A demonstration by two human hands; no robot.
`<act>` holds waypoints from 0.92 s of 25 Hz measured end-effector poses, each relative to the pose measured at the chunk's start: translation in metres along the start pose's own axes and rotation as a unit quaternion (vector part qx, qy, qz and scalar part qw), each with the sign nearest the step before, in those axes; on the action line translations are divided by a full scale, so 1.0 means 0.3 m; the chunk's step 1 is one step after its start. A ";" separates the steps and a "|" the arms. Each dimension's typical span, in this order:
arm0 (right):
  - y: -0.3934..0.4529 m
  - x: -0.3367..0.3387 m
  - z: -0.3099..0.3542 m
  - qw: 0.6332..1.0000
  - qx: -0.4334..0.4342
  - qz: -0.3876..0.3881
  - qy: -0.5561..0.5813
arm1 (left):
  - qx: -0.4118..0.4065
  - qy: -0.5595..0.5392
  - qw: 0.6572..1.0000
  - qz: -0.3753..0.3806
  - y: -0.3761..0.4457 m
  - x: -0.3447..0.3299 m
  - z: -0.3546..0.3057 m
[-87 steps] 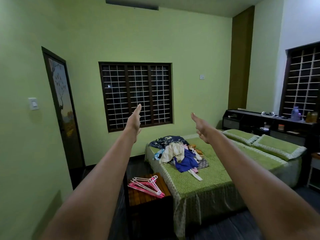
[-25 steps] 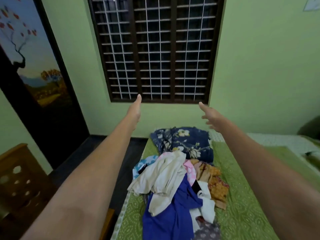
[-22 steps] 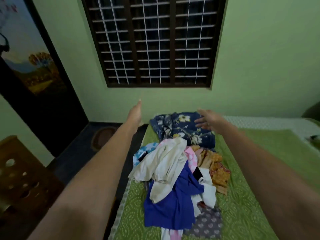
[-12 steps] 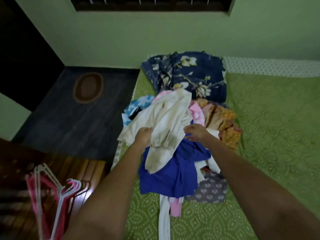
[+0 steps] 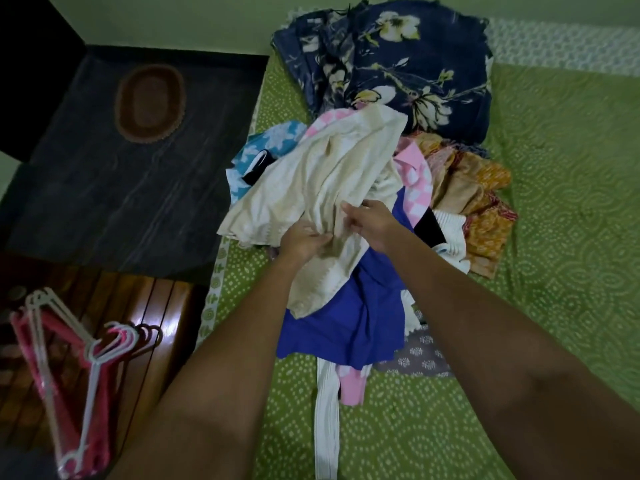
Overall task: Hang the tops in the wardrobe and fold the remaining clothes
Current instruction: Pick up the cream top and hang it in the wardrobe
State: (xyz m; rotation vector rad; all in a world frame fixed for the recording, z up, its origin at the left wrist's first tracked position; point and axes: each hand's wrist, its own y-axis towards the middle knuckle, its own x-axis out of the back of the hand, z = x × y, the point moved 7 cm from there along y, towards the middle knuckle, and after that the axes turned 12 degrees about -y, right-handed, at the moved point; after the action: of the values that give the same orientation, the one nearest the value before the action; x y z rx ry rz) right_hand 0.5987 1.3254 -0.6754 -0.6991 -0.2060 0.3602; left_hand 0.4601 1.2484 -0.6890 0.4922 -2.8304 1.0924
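A heap of clothes lies on the green bedspread (image 5: pixel 561 237). On top is a cream garment (image 5: pixel 325 174). My left hand (image 5: pixel 303 239) grips its fabric near the lower edge, and my right hand (image 5: pixel 372 218) pinches it just to the right. Under it lie a blue garment (image 5: pixel 349 323), a pink checked piece (image 5: pixel 417 181), an orange printed one (image 5: pixel 481 209) and a turquoise one (image 5: pixel 270 143). A bundle of pink and white hangers (image 5: pixel 65 368) rests on a wooden table at the lower left.
A folded navy floral blanket (image 5: pixel 391 64) lies at the bed's far end. The wooden table (image 5: pixel 152 317) stands beside the bed's left edge. A brown oval mat (image 5: pixel 150 102) sits on the dark floor. A white strap (image 5: pixel 327 420) trails toward me.
I have walked up to the bed and my view has tipped down. Both hands dropped from mid-air onto the heap and took hold of the cream garment.
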 end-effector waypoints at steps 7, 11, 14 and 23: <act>-0.363 0.071 -0.418 0.665 -0.276 0.423 -0.550 | -0.061 0.253 0.965 0.044 -0.072 0.021 0.012; -0.253 0.187 -0.405 0.716 -0.192 0.297 -0.602 | -0.073 0.296 0.951 0.049 -0.082 0.003 -0.036; -0.106 0.265 -0.212 0.914 -0.045 -0.027 -0.402 | -0.093 0.271 0.955 0.078 -0.086 -0.069 -0.042; -0.003 0.275 -0.221 0.959 -0.170 -0.169 -0.154 | -0.053 0.215 0.972 0.084 -0.075 -0.063 0.037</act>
State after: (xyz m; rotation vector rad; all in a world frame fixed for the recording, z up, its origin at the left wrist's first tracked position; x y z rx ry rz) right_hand 0.6947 1.3180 -0.7190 -0.9272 -0.6873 0.1021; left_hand 0.4859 1.2305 -0.6860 -0.0007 -2.5570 0.9274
